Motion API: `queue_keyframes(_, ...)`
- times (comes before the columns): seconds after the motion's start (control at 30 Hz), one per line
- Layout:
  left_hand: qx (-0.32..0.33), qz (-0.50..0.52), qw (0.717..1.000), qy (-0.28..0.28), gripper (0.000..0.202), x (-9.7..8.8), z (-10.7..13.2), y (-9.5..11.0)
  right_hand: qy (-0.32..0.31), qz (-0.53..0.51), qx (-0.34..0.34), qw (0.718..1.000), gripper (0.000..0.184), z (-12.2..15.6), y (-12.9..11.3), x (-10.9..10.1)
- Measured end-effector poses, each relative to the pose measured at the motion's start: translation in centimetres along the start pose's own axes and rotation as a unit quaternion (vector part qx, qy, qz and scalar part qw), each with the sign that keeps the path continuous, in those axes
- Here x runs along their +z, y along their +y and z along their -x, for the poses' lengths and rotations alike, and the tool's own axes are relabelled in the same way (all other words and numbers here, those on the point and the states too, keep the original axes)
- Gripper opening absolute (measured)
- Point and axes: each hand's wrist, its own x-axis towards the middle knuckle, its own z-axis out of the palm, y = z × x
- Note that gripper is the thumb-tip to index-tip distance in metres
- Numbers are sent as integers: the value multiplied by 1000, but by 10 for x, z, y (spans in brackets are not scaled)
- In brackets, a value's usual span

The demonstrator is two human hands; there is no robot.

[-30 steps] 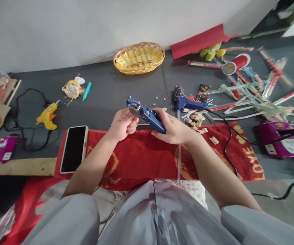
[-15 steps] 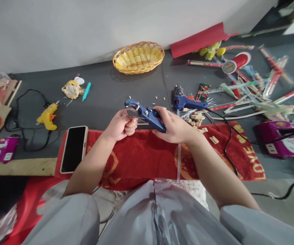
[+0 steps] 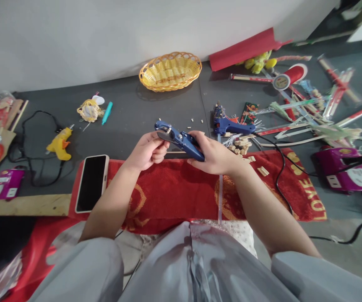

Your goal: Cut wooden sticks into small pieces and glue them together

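My right hand (image 3: 214, 156) is closed round the handles of a blue cutter (image 3: 177, 138), whose metal blade points left. My left hand (image 3: 147, 152) has its fingers curled up against the blade end and pinches something small that I cannot make out. Both hands hover over the far edge of a red towel (image 3: 174, 193) spread in front of my lap. A thin pale stick (image 3: 220, 197) lies on the towel below my right wrist. Small cut wooden bits (image 3: 242, 147) are heaped just right of my right hand.
A phone (image 3: 92, 183) lies screen-up at the towel's left end. A blue glue gun (image 3: 231, 125) with a black cord, a yellow glue gun (image 3: 60, 143), a yellow wicker basket (image 3: 170, 70), a purple power strip (image 3: 347, 170) and a tangle of sticks (image 3: 309, 113) lie around on the grey floor.
The cutter and both hands have stayed almost in place; the left fingers shifted slightly at the blade end. The view has barely moved.
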Motion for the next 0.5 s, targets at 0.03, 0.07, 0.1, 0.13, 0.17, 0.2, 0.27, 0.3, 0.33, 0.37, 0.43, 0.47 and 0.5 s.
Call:
queue_keyframes(0.03,1,-3,1000,-1,37,-1,0,-1,-2,-2,2,1000,61,0,0,0)
queue_keyframes(0.07,1,-6,1000,-2,38,-2,-1,-1,-4,-5,3,1000,61,0,-1,0)
queue_keyframes(0.1,1,-10,1000,-3,38,-2,-1,-2,-6,-8,4,1000,61,-1,-1,-1)
queue_keyframes(0.13,1,-15,1000,-2,38,-2,-1,-2,-7,-11,6,1000,60,-1,-1,-1)
queue_keyframes(0.17,0,-20,1000,0,38,-3,-1,-2,-8,-14,7,1000,60,-1,-1,-1)
queue_keyframes(0.2,-1,-25,1000,3,39,-2,-1,-2,-8,-16,8,1000,59,-1,-1,-1)
queue_keyframes(0.27,-3,-36,999,12,38,-2,0,-2,-9,-18,10,1000,59,-1,-1,-1)
queue_keyframes(0.3,-3,-41,999,17,38,-2,0,-2,-10,-18,11,1000,59,-1,0,-1)
queue_keyframes(0.33,-4,-44,999,21,37,-2,1,-2,-12,-18,11,1000,59,-1,0,-1)
queue_keyframes(0.37,-5,-47,999,24,36,-2,1,-2,-13,-17,11,1000,59,-1,0,-1)
queue_keyframes(0.43,-6,-51,998,26,35,-2,1,-2,-12,-14,13,1000,60,0,0,-1)
queue_keyframes(0.47,-7,-51,998,26,35,-2,1,-2,-11,-12,13,1000,60,-1,0,-1)
queue_keyframes(0.5,-8,-52,998,26,35,-2,1,-2,-11,-11,14,1000,60,-1,0,-1)
